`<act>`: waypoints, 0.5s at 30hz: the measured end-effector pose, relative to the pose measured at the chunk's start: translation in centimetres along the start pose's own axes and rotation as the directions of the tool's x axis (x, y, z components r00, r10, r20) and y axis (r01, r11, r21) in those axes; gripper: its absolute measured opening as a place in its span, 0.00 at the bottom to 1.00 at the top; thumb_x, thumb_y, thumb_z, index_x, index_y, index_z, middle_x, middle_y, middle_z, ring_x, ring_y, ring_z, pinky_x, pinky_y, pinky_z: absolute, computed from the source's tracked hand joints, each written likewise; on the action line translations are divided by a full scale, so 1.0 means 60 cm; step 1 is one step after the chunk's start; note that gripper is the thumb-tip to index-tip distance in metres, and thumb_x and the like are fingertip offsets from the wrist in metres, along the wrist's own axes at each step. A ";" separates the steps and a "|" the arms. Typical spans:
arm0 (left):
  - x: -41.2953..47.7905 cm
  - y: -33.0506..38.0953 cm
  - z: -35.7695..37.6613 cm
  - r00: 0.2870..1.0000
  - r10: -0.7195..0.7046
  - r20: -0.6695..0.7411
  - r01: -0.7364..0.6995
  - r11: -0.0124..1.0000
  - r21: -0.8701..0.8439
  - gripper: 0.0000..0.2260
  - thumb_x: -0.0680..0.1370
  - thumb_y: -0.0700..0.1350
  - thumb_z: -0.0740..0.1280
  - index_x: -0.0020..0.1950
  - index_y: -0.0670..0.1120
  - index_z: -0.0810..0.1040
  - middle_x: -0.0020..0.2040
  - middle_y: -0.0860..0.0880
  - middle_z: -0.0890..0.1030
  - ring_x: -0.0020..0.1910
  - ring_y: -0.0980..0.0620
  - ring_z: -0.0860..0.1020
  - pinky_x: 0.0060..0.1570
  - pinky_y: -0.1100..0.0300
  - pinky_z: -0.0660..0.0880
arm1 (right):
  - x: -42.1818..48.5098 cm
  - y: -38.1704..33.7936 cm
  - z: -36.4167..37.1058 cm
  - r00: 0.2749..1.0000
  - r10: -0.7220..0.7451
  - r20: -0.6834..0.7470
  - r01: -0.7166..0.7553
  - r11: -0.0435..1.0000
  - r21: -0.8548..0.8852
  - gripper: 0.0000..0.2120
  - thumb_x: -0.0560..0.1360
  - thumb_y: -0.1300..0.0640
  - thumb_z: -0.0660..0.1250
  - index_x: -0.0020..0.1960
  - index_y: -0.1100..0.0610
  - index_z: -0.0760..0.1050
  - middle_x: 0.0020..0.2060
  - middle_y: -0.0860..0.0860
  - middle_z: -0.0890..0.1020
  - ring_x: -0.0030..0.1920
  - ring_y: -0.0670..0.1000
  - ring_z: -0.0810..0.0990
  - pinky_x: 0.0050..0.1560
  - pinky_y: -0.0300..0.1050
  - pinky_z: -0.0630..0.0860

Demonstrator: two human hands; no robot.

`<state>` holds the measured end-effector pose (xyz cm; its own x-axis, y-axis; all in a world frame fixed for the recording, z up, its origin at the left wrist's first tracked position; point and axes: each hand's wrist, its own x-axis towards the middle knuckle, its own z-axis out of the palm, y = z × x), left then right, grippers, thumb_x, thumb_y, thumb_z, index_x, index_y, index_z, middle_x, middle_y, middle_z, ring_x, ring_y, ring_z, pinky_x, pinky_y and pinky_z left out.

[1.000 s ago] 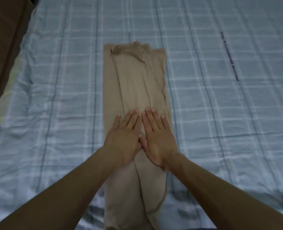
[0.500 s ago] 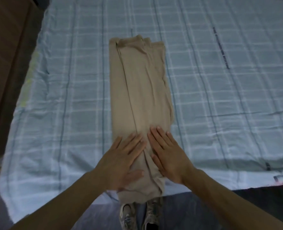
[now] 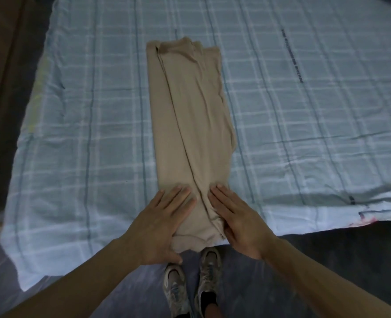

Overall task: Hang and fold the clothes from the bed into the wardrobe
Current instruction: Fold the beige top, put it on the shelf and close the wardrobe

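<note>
The folding looked about half done to me. One beige garment (image 3: pixel 189 134) lay on the bed (image 3: pixel 304 134), already brought in lengthwise to a long narrow strip that ran from near the middle of the checked sheet down to the near edge. Its near end just overhung that edge, above the person's shoes (image 3: pixel 191 283). What seemed left was to fold the strip across its length into a compact stack and carry it to the wardrobe, which I could not pick out with any certainty; nothing had been hung or put away as far as I could see. The left hand (image 3: pixel 160 223) lay palm down on the near left part of the cloth, fingers straight and slightly spread, gripping nothing. The right hand (image 3: pixel 238 221) lay flat the same way along the near right edge, fingers straight and pointing up the strip, pressing rather than holding. The cloth looked thin and soft. A long ridge ran down it where the layers overlapped, there were small puckers between the two hands, and the far end was a little uneven, with several layers showing.
</note>
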<state>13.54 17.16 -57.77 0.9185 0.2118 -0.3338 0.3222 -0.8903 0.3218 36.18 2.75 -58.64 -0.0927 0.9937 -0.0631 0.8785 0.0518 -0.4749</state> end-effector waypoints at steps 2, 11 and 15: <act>0.001 0.002 0.006 0.999 -0.002 -0.042 0.004 1.000 0.027 0.58 0.62 0.67 0.72 0.81 0.49 0.42 0.81 0.47 0.41 0.80 0.46 0.40 0.76 0.45 0.45 | -0.001 -0.002 0.001 0.998 0.004 0.055 -0.003 1.000 -0.017 0.38 0.71 0.59 0.61 0.79 0.62 0.53 0.79 0.56 0.53 0.79 0.55 0.49 0.75 0.59 0.59; 0.012 -0.004 -0.007 0.941 0.022 -0.338 -0.085 0.981 -0.172 0.21 0.68 0.50 0.72 0.60 0.47 0.81 0.65 0.46 0.79 0.65 0.45 0.76 0.63 0.48 0.74 | -0.002 0.002 0.003 0.997 -0.026 0.068 0.035 0.990 -0.134 0.48 0.70 0.45 0.73 0.80 0.60 0.51 0.80 0.55 0.51 0.79 0.54 0.48 0.77 0.57 0.55; 0.016 0.006 -0.026 0.920 -0.141 -0.365 0.017 0.947 -0.322 0.12 0.71 0.50 0.63 0.49 0.47 0.81 0.49 0.50 0.82 0.49 0.49 0.80 0.48 0.54 0.75 | 0.006 0.002 0.013 0.998 -0.022 -0.053 0.013 0.988 -0.152 0.33 0.76 0.53 0.66 0.77 0.59 0.61 0.77 0.56 0.61 0.78 0.54 0.56 0.77 0.55 0.56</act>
<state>14.91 17.68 -56.58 0.8835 0.4675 -0.0292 0.3946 -0.7092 0.5843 35.89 3.02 -59.42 -0.0868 0.9962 -0.0064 0.9383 0.0796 -0.3366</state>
